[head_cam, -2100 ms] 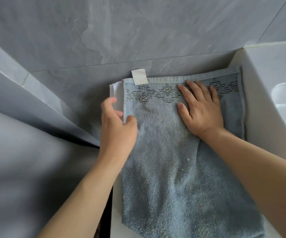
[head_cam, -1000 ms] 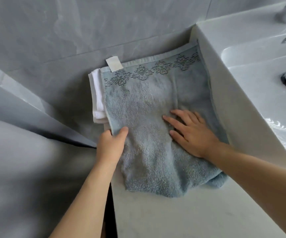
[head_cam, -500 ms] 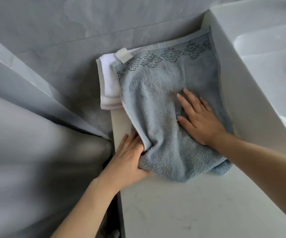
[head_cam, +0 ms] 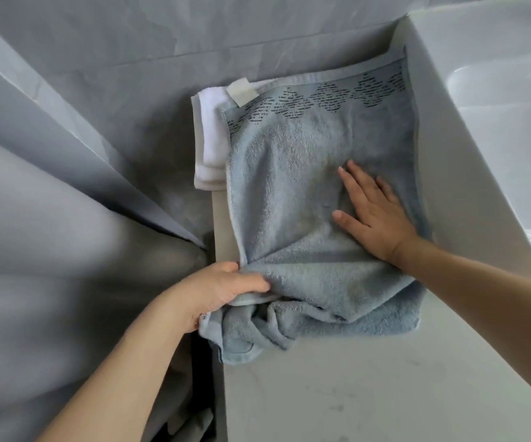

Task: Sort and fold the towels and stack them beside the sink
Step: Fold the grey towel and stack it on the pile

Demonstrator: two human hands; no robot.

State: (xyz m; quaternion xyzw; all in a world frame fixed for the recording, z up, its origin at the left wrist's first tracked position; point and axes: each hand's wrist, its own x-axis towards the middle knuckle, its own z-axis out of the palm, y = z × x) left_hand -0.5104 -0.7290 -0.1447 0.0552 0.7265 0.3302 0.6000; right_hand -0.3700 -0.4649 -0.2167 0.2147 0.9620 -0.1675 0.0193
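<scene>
Both hands are on the blue towel (head_cam: pixel 292 173). Left hand (head_cam: pixel 222 291) grasps its near left edge, thumb on top and fingers curled under a bunched fold; right hand (head_cam: pixel 375 215) lies flat on the cloth with fingers straight and spread, pressing it down near the right side.

That towel lies on the countertop (head_cam: pixel 353 393), pushed up against the side of the sink (head_cam: pixel 468 129) on its right and reaching back to the wall. Its far end is spread fairly flat and shows a band of dark diamond-shaped stitching and a small white label (head_cam: pixel 241 91) at the far left corner. The near end is rumpled — several folds heaped together under and beside the left hand, one corner hanging toward the counter's left edge.

A white towel (head_cam: pixel 210 135), folded, lies beneath the blue one and shows along its far left side, at the corner of the counter.

Grey stone tiles (head_cam: pixel 130 90) cover the wall behind and to the left — the sink is white and glossy.
</scene>
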